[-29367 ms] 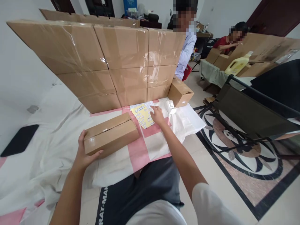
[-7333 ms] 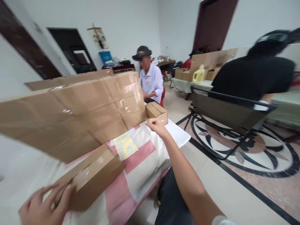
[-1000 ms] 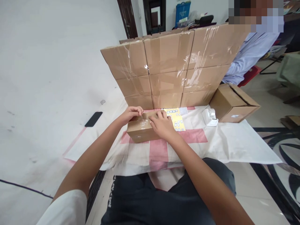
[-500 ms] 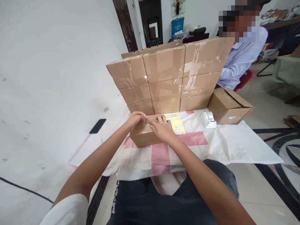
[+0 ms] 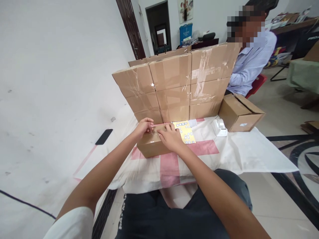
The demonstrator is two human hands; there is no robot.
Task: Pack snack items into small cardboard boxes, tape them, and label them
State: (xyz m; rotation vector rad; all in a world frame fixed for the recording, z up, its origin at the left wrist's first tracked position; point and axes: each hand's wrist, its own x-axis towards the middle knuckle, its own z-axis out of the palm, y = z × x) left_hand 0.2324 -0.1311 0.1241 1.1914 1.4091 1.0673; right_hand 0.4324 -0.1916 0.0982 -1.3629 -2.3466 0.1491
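A closed cardboard box (image 5: 154, 148) sits on the cloth-covered table in front of me. Over its top, near the left end, shows a shiny strip of clear tape (image 5: 153, 131). My left hand (image 5: 144, 127) pinches the tape's far-left end between thumb and fingers, just above the box. Flat on the right part of the box top lies my right hand (image 5: 171, 136), fingers spread, the thumb beside the tape. A yellow sheet of small white stickers (image 5: 187, 132) lies right behind that hand, partly covered by it.
A white tape dispenser (image 5: 220, 128) and another cardboard box (image 5: 240, 114) stand to the right. Taped-together boxes (image 5: 171, 71) form a wall at the back. A black phone (image 5: 104, 136) lies on the left. Behind the wall sits a person in a light shirt (image 5: 256, 63).
My left hand has lifted slightly, and its fingers have opened a little around the tape end. The right hand stays on the box. The whole view has shifted slightly.
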